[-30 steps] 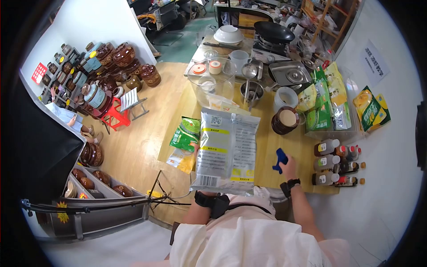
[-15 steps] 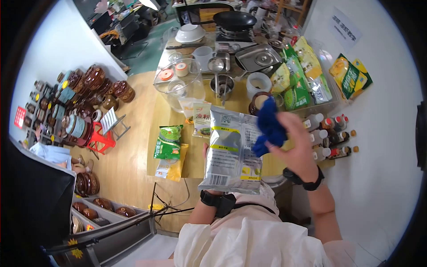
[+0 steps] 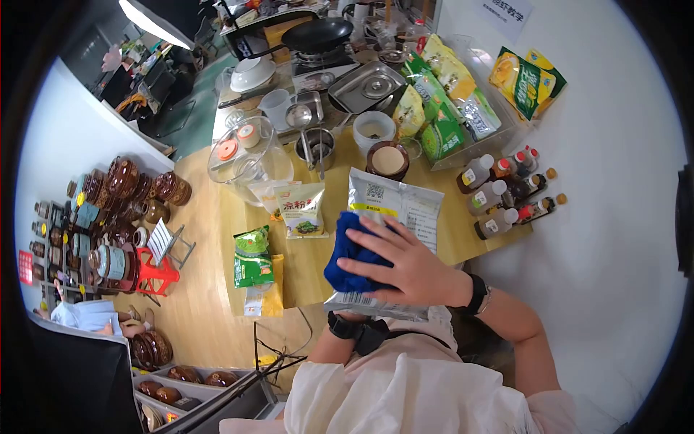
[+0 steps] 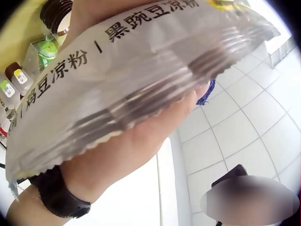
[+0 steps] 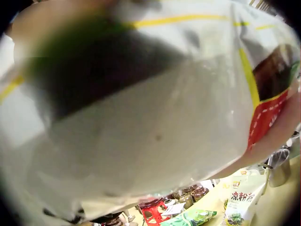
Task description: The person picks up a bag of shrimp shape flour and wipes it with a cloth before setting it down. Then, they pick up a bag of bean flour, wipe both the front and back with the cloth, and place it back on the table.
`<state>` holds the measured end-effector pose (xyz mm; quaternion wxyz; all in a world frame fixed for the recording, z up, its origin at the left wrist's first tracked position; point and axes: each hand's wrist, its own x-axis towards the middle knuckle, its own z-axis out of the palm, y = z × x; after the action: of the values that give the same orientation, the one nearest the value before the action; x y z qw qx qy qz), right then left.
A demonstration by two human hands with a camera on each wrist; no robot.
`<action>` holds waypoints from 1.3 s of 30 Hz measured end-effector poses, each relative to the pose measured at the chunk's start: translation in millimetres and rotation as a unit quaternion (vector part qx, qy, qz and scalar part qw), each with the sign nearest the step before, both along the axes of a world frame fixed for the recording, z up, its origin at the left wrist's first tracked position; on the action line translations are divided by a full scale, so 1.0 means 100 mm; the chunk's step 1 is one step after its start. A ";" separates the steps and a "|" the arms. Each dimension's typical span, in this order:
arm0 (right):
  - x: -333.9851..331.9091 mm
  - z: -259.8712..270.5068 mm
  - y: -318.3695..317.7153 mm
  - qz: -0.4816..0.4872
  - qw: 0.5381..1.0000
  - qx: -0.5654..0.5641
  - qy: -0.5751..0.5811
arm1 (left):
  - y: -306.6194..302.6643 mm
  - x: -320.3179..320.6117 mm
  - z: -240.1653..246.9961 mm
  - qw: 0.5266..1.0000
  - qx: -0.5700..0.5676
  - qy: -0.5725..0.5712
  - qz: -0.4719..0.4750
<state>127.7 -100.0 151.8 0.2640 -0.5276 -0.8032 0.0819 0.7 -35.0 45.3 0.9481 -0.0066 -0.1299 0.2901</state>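
Note:
A large silver printed pouch [image 3: 424, 206] lies face up in front of my body. My left hand [image 5: 273, 140] holds it from beneath; in the head view the pouch covers that hand, and only its strapped wrist shows. On the pouch's printed side sits a bunched blue cloth [image 3: 341, 254]. My right hand [image 3: 405, 264] presses the cloth there, fingers straight and spread over it. The left wrist view shows the pouch's crimped end, with the right hand behind it and a bit of cloth by its fingertips.
Green and yellow packets [image 3: 253, 257] and a white packet [image 3: 301, 211] lie on the wooden table [image 3: 318, 271]. Behind are a clear bucket [image 3: 256, 163], a steel pot [image 3: 316, 145] and a brown jar [image 3: 387, 159]. Several bottles [image 3: 491, 195] stand on the right.
My right hand has brought the blue cloth up from the table's right side and left onto the pouch. My left hand keeps holding the pouch. The head view has turned right.

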 end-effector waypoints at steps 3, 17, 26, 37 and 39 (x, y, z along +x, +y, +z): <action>0.00 -0.03 -0.09 0.045 0.999 -0.016 0.007 | -0.02 -0.06 -0.13 0.994 0.056 0.096 -0.009; 0.06 -0.10 -0.25 -0.006 0.998 0.060 -0.036 | -0.01 0.01 -0.35 0.963 0.150 0.222 -0.004; 0.10 -0.07 -0.26 -0.030 0.996 0.070 -0.048 | 0.02 0.03 -0.35 0.941 0.203 0.268 0.031; 0.22 -0.01 -0.30 -0.087 0.994 0.065 -0.031 | -0.06 0.18 -0.14 0.883 0.302 0.344 0.106; 0.25 -0.02 -0.31 -0.095 0.993 0.058 -0.028 | -0.06 0.15 -0.14 0.893 0.296 0.327 0.089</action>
<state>152.9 -131.4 150.1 0.2784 -0.5871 -0.7602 -0.0049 16.0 -40.6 31.0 0.8657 0.3806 0.1073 0.3070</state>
